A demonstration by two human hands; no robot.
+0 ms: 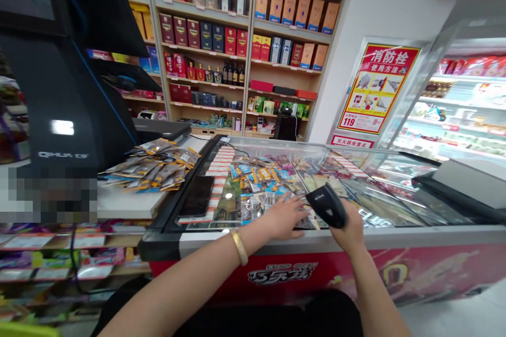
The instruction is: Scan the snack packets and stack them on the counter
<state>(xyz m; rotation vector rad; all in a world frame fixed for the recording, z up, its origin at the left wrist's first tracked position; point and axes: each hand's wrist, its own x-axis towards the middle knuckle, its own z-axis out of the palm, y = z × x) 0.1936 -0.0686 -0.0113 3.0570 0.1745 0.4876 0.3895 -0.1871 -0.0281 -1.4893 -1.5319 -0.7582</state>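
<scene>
My right hand [351,229] is wrapped round the handle of a black handheld scanner [327,206], whose head points up and left above the freezer's glass. My left hand [285,216], with a gold bangle on its wrist, is stretched out with fingers apart over the front part of the glass top, just left of the scanner. Beyond my left hand, small blue and orange packets [261,175] are spread over the glass. Another heap of packets [158,166] lies on the white counter at the left. A black phone [196,196] rests flat at the freezer's left end.
The chest freezer's grey front edge [245,242] crosses the view. A dark register terminal [79,100] stands on the counter at the left. Shelves with boxes and bottles [211,55] line the back wall. A refrigerated display [466,100] is at the right.
</scene>
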